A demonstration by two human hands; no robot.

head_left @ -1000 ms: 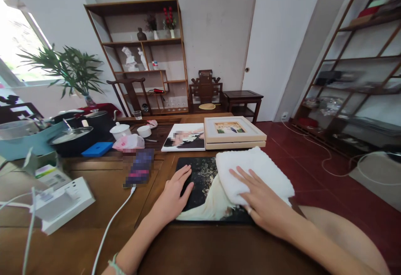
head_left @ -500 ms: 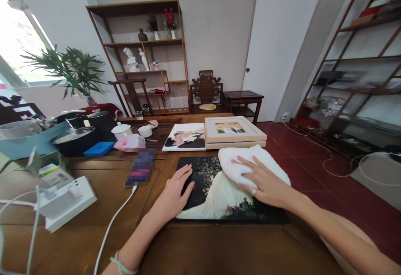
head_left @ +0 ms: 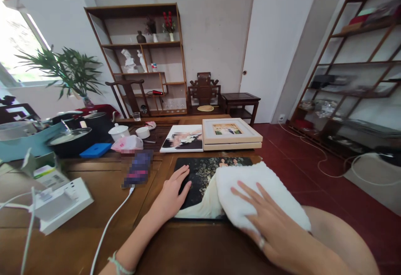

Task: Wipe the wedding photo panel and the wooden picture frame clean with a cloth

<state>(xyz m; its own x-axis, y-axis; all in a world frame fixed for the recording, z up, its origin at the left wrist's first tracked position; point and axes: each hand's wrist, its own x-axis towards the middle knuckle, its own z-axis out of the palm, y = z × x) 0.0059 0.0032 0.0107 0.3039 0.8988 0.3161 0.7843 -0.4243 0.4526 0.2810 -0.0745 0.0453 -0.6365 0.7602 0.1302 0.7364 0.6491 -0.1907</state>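
A dark photo print (head_left: 205, 174) with a white gown in it lies flat on the wooden table (head_left: 188, 250) in front of me. My left hand (head_left: 171, 195) rests flat on its left edge, fingers stretched out. My right hand (head_left: 271, 229) presses with spread fingers on a folded white towel (head_left: 257, 189), which covers the print's near right part. A ring shows on one right finger.
Behind the print lie a second photo print (head_left: 184, 138) and stacked framed pictures (head_left: 230, 133). A phone (head_left: 138, 168) with a white cable, a white box (head_left: 61, 204), pots (head_left: 70, 139) and a white teapot (head_left: 119, 132) crowd the left. Shelves stand behind and at right.
My right hand slid the towel away toward the print's far right, then back toward me to its near right corner. The left hand stayed on the left edge.
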